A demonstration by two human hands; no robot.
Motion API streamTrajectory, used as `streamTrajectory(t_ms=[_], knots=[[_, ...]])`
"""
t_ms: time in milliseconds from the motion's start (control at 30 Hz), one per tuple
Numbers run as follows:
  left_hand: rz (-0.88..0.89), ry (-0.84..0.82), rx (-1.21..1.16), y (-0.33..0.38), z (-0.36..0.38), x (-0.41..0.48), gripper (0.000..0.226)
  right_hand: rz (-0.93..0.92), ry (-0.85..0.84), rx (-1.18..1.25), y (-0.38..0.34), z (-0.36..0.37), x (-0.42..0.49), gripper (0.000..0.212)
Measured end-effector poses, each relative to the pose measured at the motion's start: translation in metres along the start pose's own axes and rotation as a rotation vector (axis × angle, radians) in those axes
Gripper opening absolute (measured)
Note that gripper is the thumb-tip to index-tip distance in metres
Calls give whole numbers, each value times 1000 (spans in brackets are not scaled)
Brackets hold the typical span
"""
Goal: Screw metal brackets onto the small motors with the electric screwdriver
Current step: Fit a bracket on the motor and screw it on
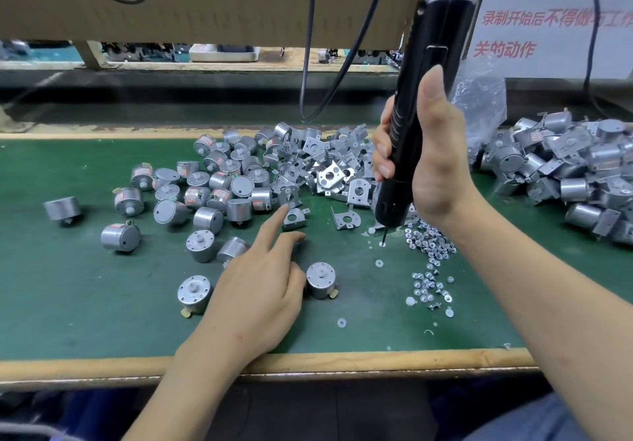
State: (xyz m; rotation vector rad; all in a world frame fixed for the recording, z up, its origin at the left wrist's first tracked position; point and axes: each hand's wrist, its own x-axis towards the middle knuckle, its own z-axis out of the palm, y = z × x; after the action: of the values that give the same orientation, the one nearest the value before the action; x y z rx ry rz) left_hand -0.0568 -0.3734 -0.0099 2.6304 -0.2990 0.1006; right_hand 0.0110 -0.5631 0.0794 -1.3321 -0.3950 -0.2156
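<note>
Progress partway: bracketed motors (pixel 561 170) piled right; loose motors (pixel 212 183), brackets (pixel 329 163) remain; right hand (pixel 428 159) grips electric screwdriver (pixel 431 46); left hand (pixel 253 290) empty, fingers extended.

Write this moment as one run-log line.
left hand: open, index finger pointing toward loose bracket | right hand: grips electric screwdriver, bit down over green mat

Green bench mat (pixel 85 303) carries loose motors (pixel 219 187), brackets (pixel 329 166), screws (pixel 428 245), washers (pixel 379 263).
</note>
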Motion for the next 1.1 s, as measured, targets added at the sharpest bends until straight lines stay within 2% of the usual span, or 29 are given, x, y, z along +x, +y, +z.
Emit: streamTrajectory(t_ms=[67, 167, 333, 433, 633, 767, 933, 1100], knots=[[-8, -20, 51, -1, 1, 4, 46, 2, -13, 5, -1, 4, -2, 80], [-2, 38, 73, -3, 4, 6, 47, 6, -21, 14, -2, 10, -6, 76], [-17, 245, -55, -7, 6, 1, 19, 13, -34, 41, -4, 19, -8, 73], [13, 254, -64, -7, 1, -4, 10, 17, -50, 71, -4, 24, -11, 71], [148, 98, -144, -1, -5, -13, 36, 43, -72, 105, 3, 33, -15, 72], [141, 123, -111, 3, 0, -12, 30, 45, -79, 108, 3, 36, -16, 72], [139, 158, -74, 5, 3, -12, 37, 50, -62, 94, 0, 36, -16, 69], [121, 215, -96, 0, 2, -12, 41, 54, -41, 85, 0, 34, -15, 56]])
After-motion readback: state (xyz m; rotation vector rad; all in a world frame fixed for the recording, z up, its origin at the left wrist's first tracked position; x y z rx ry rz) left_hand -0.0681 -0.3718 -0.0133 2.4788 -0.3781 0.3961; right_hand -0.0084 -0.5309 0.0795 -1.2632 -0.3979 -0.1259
